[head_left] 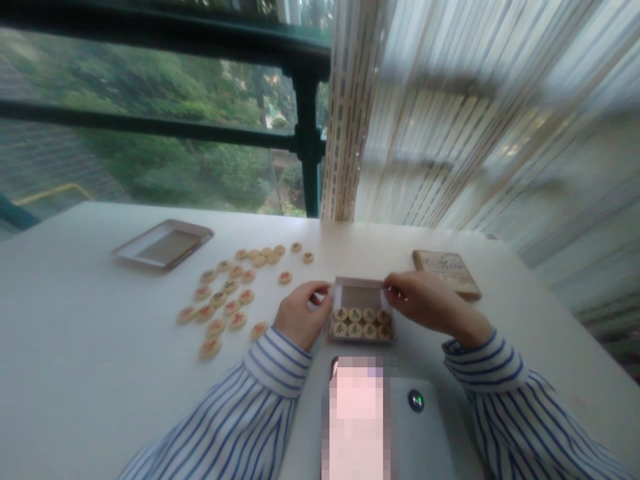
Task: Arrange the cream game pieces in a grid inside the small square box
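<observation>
A small open box (364,283) sits on the white table in front of me. In its near part lie two rows of xiangqi pieces (355,329) with black characters, while the far part shows bare bottom. My left hand (305,315) is closed at the box's left side, thumb and finger pinching the rim. At the far right corner, my right hand (425,299) has its fingers pressed together on the edge; whether a piece is also between them is hidden. Many loose xiangqi pieces (232,307), some with red characters, are scattered left of my left hand.
An empty shallow box part (170,263) lies at the far left. Behind my right hand is a flat printed box (445,270). A phone (356,427) and a pale device with a lit round display (416,400) lie close to me. Window and curtain border the table (100,373).
</observation>
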### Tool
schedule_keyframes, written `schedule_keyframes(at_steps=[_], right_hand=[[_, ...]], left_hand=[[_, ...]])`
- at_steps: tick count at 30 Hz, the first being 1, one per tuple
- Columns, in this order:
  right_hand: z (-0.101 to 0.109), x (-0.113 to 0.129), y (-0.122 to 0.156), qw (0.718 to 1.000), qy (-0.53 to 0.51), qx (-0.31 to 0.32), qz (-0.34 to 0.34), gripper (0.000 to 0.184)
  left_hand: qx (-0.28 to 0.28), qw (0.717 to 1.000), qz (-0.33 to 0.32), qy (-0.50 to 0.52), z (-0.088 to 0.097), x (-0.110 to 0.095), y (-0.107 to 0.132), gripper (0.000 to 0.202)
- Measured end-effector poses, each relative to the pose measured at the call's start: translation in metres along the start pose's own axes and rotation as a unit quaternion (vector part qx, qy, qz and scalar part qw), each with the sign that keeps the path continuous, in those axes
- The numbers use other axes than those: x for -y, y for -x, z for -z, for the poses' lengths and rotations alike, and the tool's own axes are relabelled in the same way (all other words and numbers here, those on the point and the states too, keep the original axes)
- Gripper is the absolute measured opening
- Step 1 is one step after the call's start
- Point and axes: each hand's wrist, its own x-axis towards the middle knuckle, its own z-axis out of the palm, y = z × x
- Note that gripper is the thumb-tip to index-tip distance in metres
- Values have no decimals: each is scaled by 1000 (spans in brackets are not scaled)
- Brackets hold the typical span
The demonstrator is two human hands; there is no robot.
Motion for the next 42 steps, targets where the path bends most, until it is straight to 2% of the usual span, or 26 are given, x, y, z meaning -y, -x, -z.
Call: schedule_keyframes(at_steps=[4, 10, 12, 19, 24, 28, 42], right_hand=[[2, 3, -2, 999, -14, -33, 1, 22], [4, 10, -14, 997, -31, -68, 15, 23], [4, 12, -23, 997, -39, -68, 27, 23], [2, 15, -66, 995, -83, -49, 34, 24], [0, 23, -94, 994, -92, -45, 36, 27], [-2, 31, -114, 995, -83, -40, 35, 27], [-22, 40, -165, 997, -57, -12, 53, 28]], left_hand=[[-6, 1000, -16, -19, 11, -2, -10, 28], [-24, 998, -30, -57, 38, -3, -35, 30], [-29, 997, -35, -60, 46, 1, -46, 31], [-28, 995, 12, -94, 61, 18, -74, 39], [-29, 989, 10, -147, 63, 33, -88, 39], [-7, 985, -18, -169, 61, 44, -99, 39], [44, 953, -65, -294, 46, 59, -109, 38]])
